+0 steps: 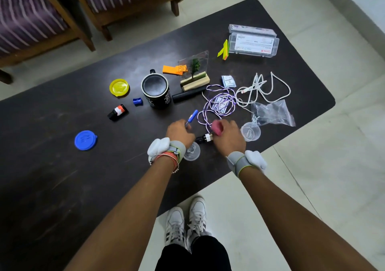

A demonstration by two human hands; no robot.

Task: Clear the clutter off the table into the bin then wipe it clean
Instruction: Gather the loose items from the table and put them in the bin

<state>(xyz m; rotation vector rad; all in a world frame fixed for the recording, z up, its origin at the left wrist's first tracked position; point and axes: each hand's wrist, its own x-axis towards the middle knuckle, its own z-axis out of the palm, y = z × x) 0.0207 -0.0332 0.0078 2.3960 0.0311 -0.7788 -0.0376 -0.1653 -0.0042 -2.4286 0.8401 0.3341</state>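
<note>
Two hands meet at frame centre over a dark table [62, 177]: the left hand [180, 132] pinches a blue pen [193, 115], long axis slanting toward upper right; the right hand [229, 135] curls round a pink object [216, 128]. White lettering on the mug [157, 95] is unreadable.

even indoor light, soft glare on the dark table [62, 187], edges bowed, hands motion-blurred.

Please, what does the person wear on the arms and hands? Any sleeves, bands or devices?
Both forearms are bare: no sleeves, no gloves. The left hand has a grey wrist strap carrying a white padded unit, plus thin red and silver bangles. The right hand has a second grey strap, edged in green, with a second white unit.
</note>
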